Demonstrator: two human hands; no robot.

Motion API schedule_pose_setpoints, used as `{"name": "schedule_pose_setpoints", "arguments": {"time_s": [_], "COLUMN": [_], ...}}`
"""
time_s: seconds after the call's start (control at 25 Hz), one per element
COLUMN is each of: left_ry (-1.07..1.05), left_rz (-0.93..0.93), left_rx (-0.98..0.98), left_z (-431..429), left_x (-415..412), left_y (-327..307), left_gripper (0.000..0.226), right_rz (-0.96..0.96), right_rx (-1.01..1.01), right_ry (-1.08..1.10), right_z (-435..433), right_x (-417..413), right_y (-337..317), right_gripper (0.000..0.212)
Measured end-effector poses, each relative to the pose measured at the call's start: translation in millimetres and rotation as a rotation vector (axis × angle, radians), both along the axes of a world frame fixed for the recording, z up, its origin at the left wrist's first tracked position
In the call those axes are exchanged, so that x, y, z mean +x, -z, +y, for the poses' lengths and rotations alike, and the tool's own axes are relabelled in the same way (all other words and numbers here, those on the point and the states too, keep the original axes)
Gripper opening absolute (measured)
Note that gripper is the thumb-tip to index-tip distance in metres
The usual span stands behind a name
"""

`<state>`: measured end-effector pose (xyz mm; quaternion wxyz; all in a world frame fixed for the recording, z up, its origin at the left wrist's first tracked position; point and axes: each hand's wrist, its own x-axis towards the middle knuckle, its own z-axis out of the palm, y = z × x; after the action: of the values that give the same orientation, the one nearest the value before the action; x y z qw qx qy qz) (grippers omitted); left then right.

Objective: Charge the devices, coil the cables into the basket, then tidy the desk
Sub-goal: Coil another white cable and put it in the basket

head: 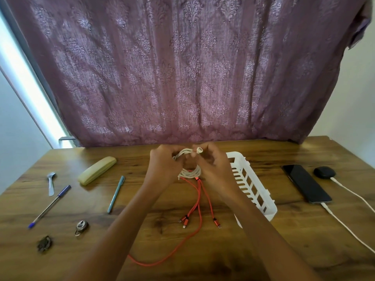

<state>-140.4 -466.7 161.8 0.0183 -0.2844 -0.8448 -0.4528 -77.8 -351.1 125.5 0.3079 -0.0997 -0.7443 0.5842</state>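
Both hands are up over the middle of the desk, busy with a white cable that's wound into a loose coil. Left hand has its fingers curled round the top of the coil. Right hand is pinching the cable's plug end between thumb and fingers. Can't tell if the bottom of the coil touches the wood.

Right under it lies a red cable, its 3 plugs fanned out toward me and the long tail looping off to the left. Basket sits just right of the hands, partly hidden by the right forearm.

Further right are the phone and a dark earbud case, each with a white lead plugged in. Left side has 2 pens, a spoon and a yellow case.
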Motion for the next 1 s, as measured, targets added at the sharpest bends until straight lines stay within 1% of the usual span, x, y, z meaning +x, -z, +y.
{"name": "schedule_pose_setpoints", "arguments": {"time_s": [0.08,0.2,0.24,0.28,0.32,0.4,0.48,0.56,0.64,0.72,0.76,0.84,0.88,0.92,1.0], "left_ry": [-0.045,-0.075,-0.081,-0.085,-0.091,-0.094,-0.081,-0.090,-0.113,-0.140,-0.154,-0.174,-0.175,-0.173,-0.162], "left_rz": [0.012,-0.015,-0.045,-0.073,-0.099,-0.181,-0.315,-0.401,-0.402,-0.395,-0.394,-0.377,-0.365,-0.353,-0.342], "left_rx": [0.032,0.092,0.116,0.136,0.154,0.219,0.319,0.390,0.406,0.427,0.438,0.455,0.458,0.458,0.455], "left_z": [2.0,1.8,1.1,0.6,0.4,0.0,0.0,0.3,1.8,5.3,7.1,10.4,11.2,11.6,11.4], "left_x": [3.2,3.1,3.3,3.4,3.9,4.6,4.0,2.3,4.1,9.2,11.1,14.9,16.2,17.4,18.4], "left_y": [1.0,0.8,-0.4,-0.7,-1.4,-2.5,-4.3,-5.0,-3.5,-1.1,1.2,3.3,4.1,4.7,6.7], "left_gripper": [0.011,0.011,0.011,0.011,0.011,0.008,0.008,0.008,0.008,0.009,0.009,0.010,0.009,0.010,0.012], "right_rz": [0.084,0.299,0.338,0.352,0.350,0.311,0.283,0.276,0.243,0.144,0.092,0.010,-0.012,-0.028,-0.062], "right_rx": [0.131,0.300,0.316,0.284,0.205,0.047,0.016,0.016,0.065,0.103,0.075,-0.032,-0.056,-0.046,-0.011], "right_ry": [0.097,0.162,0.165,0.179,0.194,0.239,0.249,0.228,0.252,0.295,0.288,0.225,0.183,0.136,0.084], "right_z": [-0.5,-1.2,-1.8,-1.2,-0.1,4.3,10.4,14.0,14.2,9.9,6.1,-2.9,-6.0,-7.9,-6.9], "right_x": [4.3,13.6,16.4,17.5,18.3,17.1,15.9,14.8,13.0,11.2,10.9,12.9,15.2,17.7,19.1], "right_y": [-1.2,-8.3,-11.0,-11.9,-12.8,-11.1,-5.6,0.3,6.6,9.3,8.5,2.1,-2.0,-5.5,-7.5], "right_gripper": [0.012,0.016,0.015,0.013,0.012,0.019,0.022,0.019,0.012,0.010,0.011,0.022,0.027,0.027,0.014]}}
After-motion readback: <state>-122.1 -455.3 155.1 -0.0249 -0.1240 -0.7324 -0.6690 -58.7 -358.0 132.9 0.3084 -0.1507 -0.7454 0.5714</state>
